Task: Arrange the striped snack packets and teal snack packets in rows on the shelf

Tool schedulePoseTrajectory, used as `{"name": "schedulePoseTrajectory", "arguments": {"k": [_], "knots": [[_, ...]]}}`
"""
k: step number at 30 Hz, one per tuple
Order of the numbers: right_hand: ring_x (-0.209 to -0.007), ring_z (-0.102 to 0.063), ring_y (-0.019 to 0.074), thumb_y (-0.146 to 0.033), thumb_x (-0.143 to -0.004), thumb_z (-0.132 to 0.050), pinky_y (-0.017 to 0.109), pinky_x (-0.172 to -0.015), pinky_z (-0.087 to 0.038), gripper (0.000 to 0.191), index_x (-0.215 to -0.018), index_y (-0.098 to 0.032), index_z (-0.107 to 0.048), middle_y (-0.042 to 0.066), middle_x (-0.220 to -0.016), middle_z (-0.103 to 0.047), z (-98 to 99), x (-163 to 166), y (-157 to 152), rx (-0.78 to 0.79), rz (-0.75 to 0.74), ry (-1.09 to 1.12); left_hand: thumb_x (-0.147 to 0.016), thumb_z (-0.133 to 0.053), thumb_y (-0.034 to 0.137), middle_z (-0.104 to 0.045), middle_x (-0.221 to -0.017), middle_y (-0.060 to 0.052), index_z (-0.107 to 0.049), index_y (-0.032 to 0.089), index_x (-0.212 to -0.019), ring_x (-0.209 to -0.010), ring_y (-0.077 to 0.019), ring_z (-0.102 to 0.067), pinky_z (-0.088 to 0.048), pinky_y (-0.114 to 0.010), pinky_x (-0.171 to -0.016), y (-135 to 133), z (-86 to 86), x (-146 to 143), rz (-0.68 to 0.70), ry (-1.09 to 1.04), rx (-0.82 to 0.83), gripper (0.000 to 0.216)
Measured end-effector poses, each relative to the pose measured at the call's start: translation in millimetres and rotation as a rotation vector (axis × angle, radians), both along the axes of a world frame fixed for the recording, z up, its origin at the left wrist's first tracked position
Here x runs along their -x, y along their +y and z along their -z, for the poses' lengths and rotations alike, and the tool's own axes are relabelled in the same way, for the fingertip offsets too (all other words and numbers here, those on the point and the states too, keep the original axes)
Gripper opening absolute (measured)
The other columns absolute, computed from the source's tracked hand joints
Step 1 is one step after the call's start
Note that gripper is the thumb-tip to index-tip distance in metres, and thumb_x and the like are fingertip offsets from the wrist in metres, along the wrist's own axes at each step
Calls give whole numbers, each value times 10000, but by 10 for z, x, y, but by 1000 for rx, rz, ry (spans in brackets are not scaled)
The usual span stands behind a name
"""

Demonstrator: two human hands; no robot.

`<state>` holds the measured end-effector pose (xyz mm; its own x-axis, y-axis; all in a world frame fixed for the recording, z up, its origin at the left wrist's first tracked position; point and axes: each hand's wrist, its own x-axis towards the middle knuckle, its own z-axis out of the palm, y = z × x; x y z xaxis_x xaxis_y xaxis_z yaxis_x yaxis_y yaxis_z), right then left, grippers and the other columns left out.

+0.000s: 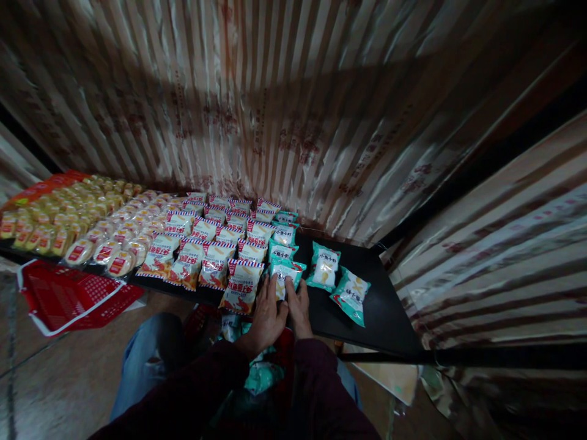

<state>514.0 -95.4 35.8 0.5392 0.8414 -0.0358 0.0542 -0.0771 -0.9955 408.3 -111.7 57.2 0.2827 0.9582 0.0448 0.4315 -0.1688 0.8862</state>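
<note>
A teal-and-white snack bag (285, 273) lies at the front of a column of matching teal bags (283, 234) on the black shelf. My left hand (268, 311) is on its left side, fingers over the lower part. On its right side is my right hand (299, 305), fingers closed against the bag. Just left of my hands, white snack bags with red-and-blue striped edges (241, 285) stand in rows. Two more teal bags, one fairly upright (324, 266) and one tilted (351, 296), lie apart to the right.
Round wrapped cakes (121, 263) and yellow packets (59, 242) fill the left of the black shelf (385, 311). A red basket (77, 299) sits on the floor at left. More teal bags (263, 377) are below, between my knees. Striped sheeting (293, 110) hangs behind.
</note>
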Motion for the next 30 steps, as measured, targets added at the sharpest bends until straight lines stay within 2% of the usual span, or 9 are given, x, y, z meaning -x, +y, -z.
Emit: {"name": "schedulePoseTrajectory", "arguments": {"k": [4,10,14,19,23,27,30], "knots": [[-832,-648,200,-581,-748,-615,320,-760,-502,495,-1043,-183,-596,50,-921,-722,-6,-52,62,-34,-16,-13,-852,-407,174,-201,-1584,-150,-216,82,-1495,-1480,-223,-125,-175,-422,-1208,30,31,-50,-16,-9,-47,677],[-843,-641,214,-590,-759,-588,336,-773,-494,486,-1034,-190,-587,54,-932,-705,-24,-162,210,-13,22,-102,-867,-392,177,-147,-1592,-169,-260,68,-1478,-1482,-250,-105,-173,-459,-1206,166,35,-61,13,77,-53,634],[-883,-616,231,-613,-790,-530,359,-815,-468,525,-1071,-173,-580,79,-969,-683,-6,-157,235,11,101,-198,-890,-361,194,-155,-1590,-168,-254,63,-1476,-1480,-242,-111,-170,-457,-1209,214,139,-59,21,76,-88,609],[-958,-613,238,-609,-818,-488,360,-849,-465,541,-1121,-172,-586,95,-1039,-681,88,-69,253,3,93,-283,-951,-282,264,-168,-1583,-184,-175,38,-1494,-1478,-228,-120,-170,-444,-1213,209,268,-61,-13,32,-114,598],[-1028,-605,266,-615,-838,-446,399,-891,-455,572,-1174,-167,-561,124,-1098,-665,168,-41,284,5,102,-343,-965,-280,294,-134,-1595,-162,-156,73,-1506,-1480,-225,-86,-150,-444,-1216,225,346,-80,-14,23,-123,597],[-1233,-494,316,-620,-864,-380,481,-1014,-376,703,-1338,-102,-422,216,-1322,-523,207,-19,273,-17,134,-415,-970,-268,269,-109,-1595,-169,-138,80,-1513,-1479,-237,-72,-167,-466,-1208,270,430,-111,-3,44,-116,589],[-1366,-343,333,-605,-873,-410,530,-1081,-303,762,-1427,-93,-302,242,-1449,-379,243,-12,247,-115,127,-615,-985,-253,281,-133,-1591,-168,-146,102,-1515,-1475,-236,-100,-210,-461,-1200,269,455,-124,-32,32,-157,570]]}}
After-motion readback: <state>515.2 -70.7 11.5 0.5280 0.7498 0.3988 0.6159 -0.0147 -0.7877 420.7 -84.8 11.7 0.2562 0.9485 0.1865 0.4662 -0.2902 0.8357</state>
